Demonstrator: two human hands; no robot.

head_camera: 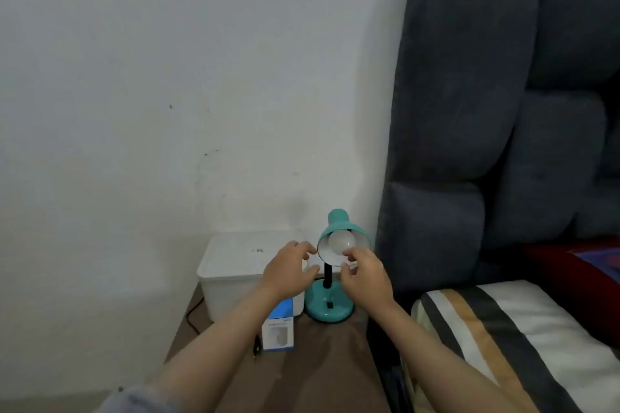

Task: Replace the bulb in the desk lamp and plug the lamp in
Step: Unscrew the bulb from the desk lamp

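A teal desk lamp (pixel 330 307) stands on a brown bedside table (pixel 318 362), its shade tilted toward me. A white bulb (pixel 340 240) sits in the shade's socket. My right hand (pixel 364 275) is just below the shade with its fingertips at the bulb's lower edge; whether they grip it is unclear. My left hand (pixel 288 270) hovers open to the left of the shade, fingers spread, holding nothing. A blue-and-white bulb box (pixel 278 329) stands on the table under my left forearm. A black plug (pixel 256 345) lies beside the box.
A white lidded plastic box (pixel 241 265) sits at the back left of the table against the wall. A black cable (pixel 193 315) runs down its left side. A dark grey padded headboard (pixel 469 111) and a bed with a striped pillow (pixel 503 345) are close on the right.
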